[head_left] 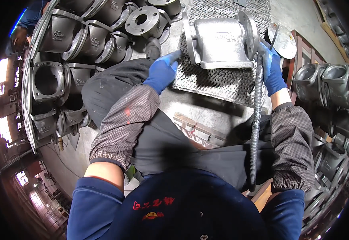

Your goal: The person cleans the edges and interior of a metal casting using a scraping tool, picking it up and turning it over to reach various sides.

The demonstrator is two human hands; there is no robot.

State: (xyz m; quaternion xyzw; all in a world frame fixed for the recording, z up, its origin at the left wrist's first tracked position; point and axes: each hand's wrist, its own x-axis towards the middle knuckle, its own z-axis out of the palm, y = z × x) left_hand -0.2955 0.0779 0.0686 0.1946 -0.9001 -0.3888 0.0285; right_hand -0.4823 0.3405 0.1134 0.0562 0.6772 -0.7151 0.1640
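A grey cast-metal valve body (223, 43) with round end flanges and a squarish flange toward me rests on a rough metal mesh-patterned bench top (218, 86). My left hand (163, 72), in a blue glove, is beside the left flange with its fingers stretched toward it. I cannot tell whether they touch. At the right flange is my right hand (272, 68), also blue-gloved, with its fingers mostly hidden. A ribbed flexible metal hose (256, 120) runs up from beside my lap to this hand's inner edge. Whether the hand grips the hose or the flange is unclear.
Similar castings (61, 34) are stacked in a crate on the left. More castings (336, 82) stand on the right. A pale round disc (285, 42) sits just beyond my right hand. A wooden piece (198, 126) lies low between my legs. Another person (20, 34) is at the far left.
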